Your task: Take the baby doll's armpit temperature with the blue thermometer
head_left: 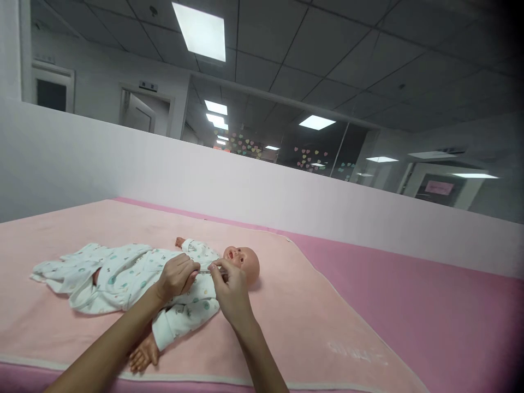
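A baby doll [244,261] lies on its back, its bare head to the right. It wears a white printed baby outfit [131,273], whose legs spread out flat at the left. Over the doll's chest, my left hand [180,277] is closed, thumb and fingers pinched at the neckline. Just right of it, my right hand [231,289] pinches there too, beside the doll's chin. A thin pale strip, seemingly the outfit's edge or tie, spans the small gap between my fingertips. My hands hide part of the chest and collar. One doll hand [145,355] rests palm up near the front.
A peach blanket [303,316] with a white border lies under the doll, on a pink padded surface [388,284]. Behind rises a low white wall [229,180] topped with glass. Through the glass show doors, ceiling lights and heart-shaped stickers [309,157].
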A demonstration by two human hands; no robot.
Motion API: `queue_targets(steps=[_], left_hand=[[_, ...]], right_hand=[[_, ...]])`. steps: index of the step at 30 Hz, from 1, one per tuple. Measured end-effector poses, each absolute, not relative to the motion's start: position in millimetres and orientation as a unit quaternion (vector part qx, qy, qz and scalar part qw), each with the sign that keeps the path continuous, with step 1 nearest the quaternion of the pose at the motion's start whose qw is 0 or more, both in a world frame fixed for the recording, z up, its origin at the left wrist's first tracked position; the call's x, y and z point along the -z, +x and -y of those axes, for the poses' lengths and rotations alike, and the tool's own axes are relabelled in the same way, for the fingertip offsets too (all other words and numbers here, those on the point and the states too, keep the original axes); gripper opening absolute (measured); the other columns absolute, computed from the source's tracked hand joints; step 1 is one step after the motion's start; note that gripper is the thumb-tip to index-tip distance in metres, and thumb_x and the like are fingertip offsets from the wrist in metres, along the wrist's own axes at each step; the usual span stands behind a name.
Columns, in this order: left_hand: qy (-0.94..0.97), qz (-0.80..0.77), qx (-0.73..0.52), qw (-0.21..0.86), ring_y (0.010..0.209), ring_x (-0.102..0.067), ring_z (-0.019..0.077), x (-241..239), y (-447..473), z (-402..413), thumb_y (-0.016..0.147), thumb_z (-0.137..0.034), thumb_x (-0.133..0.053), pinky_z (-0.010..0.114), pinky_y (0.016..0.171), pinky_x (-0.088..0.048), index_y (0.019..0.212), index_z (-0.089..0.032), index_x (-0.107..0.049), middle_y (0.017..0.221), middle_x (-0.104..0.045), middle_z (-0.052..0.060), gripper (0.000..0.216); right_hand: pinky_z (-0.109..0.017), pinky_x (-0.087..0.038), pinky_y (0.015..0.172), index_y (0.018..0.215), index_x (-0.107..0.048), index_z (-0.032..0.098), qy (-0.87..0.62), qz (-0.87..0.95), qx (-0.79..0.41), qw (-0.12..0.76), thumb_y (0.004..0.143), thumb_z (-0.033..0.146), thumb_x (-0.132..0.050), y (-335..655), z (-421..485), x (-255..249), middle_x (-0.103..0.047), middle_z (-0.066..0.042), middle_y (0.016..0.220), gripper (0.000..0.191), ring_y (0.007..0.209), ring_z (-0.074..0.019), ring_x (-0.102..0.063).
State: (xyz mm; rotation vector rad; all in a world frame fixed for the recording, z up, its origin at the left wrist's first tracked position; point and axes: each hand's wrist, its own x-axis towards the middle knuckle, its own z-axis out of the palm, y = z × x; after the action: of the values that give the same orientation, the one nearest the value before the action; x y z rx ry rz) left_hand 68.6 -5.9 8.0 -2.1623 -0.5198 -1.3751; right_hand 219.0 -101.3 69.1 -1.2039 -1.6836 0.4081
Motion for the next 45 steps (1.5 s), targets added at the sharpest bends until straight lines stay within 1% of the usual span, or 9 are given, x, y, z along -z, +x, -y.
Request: queue_targets(steps=[6, 14, 17, 21, 25, 29, 36, 41, 45], left_hand=[[-0.750, 0.224, 0.558, 0.276, 0.059, -0.046, 0.0162, -9.2, 54.7, -2.0, 0.087, -0.023, -0.032, 0.028, 0.059, -0.035, 0.087, -0.017, -0.050, 0.066, -0.055, 0.004, 0.019], [-0.652, 0.428, 0.578, 0.240, 0.066, -0.048, 0.0183, -9.6, 42.5, -15.8, 0.087, -0.031, -0.036, 0.030, 0.069, -0.036, 0.119, -0.014, -0.040, 0.077, -0.054, 0.005, 0.036], [-0.677, 0.441, 0.552, 0.207, 0.067, -0.049, 0.0181, -11.6, 44.2, -14.8, 0.088, -0.032, -0.034, 0.030, 0.071, -0.035, 0.116, -0.014, -0.044, 0.074, -0.055, 0.004, 0.035], [-0.705, 0.443, 0.526, 0.172, 0.070, -0.052, 0.0181, -14.2, 47.4, -12.7, 0.090, -0.034, -0.030, 0.030, 0.071, -0.034, 0.114, -0.015, -0.046, 0.074, -0.059, 0.004, 0.035], [-0.715, 0.457, 0.506, 0.158, 0.073, -0.053, 0.0186, -15.9, 47.5, -10.6, 0.090, -0.034, -0.029, 0.031, 0.072, -0.033, 0.107, -0.016, -0.050, 0.079, -0.061, 0.006, 0.033], [-0.711, 0.459, 0.517, 0.131, 0.079, -0.053, 0.0194, -17.4, 47.8, -9.3, 0.090, -0.033, -0.027, 0.031, 0.073, -0.033, 0.100, -0.017, -0.054, 0.086, -0.062, 0.006, 0.032], [-0.747, 0.446, 0.467, 0.160, 0.074, -0.051, 0.0179, -17.6, 48.3, -12.2, 0.090, -0.028, -0.028, 0.032, 0.071, -0.032, 0.085, -0.018, -0.056, 0.080, -0.061, 0.005, 0.031], [-0.783, 0.409, 0.441, 0.158, 0.077, -0.050, 0.0177, -19.9, 54.4, -9.1, 0.090, -0.026, -0.028, 0.033, 0.074, -0.031, 0.079, -0.018, -0.057, 0.081, -0.059, 0.005, 0.031], [-0.817, 0.368, 0.426, 0.125, 0.076, -0.050, 0.0174, -22.0, 70.1, -3.8, 0.090, -0.030, -0.031, 0.034, 0.075, -0.031, 0.081, -0.019, -0.058, 0.079, -0.058, 0.004, 0.031]], right_hand=[[-0.023, -0.024, 0.048, 0.040, -0.040, 0.018, -0.540, 0.756, 0.061, 0.364, 0.082, 0.044, -0.042, 213.1, 85.0, -87.8, -0.037, 0.004, 0.038, 0.049, 0.042, -0.0079, -0.033], [-0.023, -0.017, 0.037, 0.039, -0.021, 0.024, -0.472, 0.654, -0.136, 0.575, 0.081, 0.059, -0.030, 268.9, 60.6, -159.5, -0.015, 0.009, 0.034, 0.055, 0.033, -0.0067, -0.016], [-0.023, -0.018, 0.035, 0.033, -0.024, 0.027, -0.465, 0.670, -0.166, 0.554, 0.081, 0.055, -0.026, 268.4, 71.0, -158.3, -0.016, 0.009, 0.029, 0.055, 0.033, -0.0081, -0.018], [-0.021, -0.017, 0.038, 0.032, -0.024, 0.023, -0.462, 0.702, -0.154, 0.519, 0.076, 0.050, -0.047, 259.6, 98.1, -151.2, -0.020, 0.008, 0.032, 0.056, 0.035, -0.0055, -0.018], [-0.021, -0.022, 0.039, 0.037, -0.017, 0.023, -0.451, 0.728, -0.207, 0.474, 0.081, 0.056, -0.034, 257.3, 111.4, -145.3, -0.019, 0.006, 0.033, 0.057, 0.034, -0.0054, -0.020], [-0.020, -0.022, 0.041, 0.035, -0.024, 0.020, -0.489, 0.736, -0.097, 0.457, 0.074, 0.053, -0.048, 256.6, 111.8, -131.0, -0.027, 0.004, 0.035, 0.056, 0.039, -0.0062, -0.027], [-0.022, -0.019, 0.040, 0.035, -0.031, 0.020, -0.554, 0.737, -0.003, 0.386, 0.083, 0.052, -0.033, 289.8, 111.0, -88.3, -0.025, 0.004, 0.035, 0.058, 0.036, -0.0070, -0.023], [-0.025, -0.019, 0.046, 0.044, -0.049, 0.018, -0.652, 0.642, 0.253, 0.314, 0.086, 0.043, -0.033, 325.5, 114.7, -8.6, -0.046, -0.002, 0.041, 0.052, 0.039, -0.0099, -0.038], [-0.025, -0.024, 0.048, 0.053, -0.058, 0.018, -0.724, 0.598, 0.274, 0.209, 0.087, 0.038, -0.036, 332.1, 120.2, 26.8, -0.058, -0.005, 0.051, 0.045, 0.048, -0.0149, -0.053]])
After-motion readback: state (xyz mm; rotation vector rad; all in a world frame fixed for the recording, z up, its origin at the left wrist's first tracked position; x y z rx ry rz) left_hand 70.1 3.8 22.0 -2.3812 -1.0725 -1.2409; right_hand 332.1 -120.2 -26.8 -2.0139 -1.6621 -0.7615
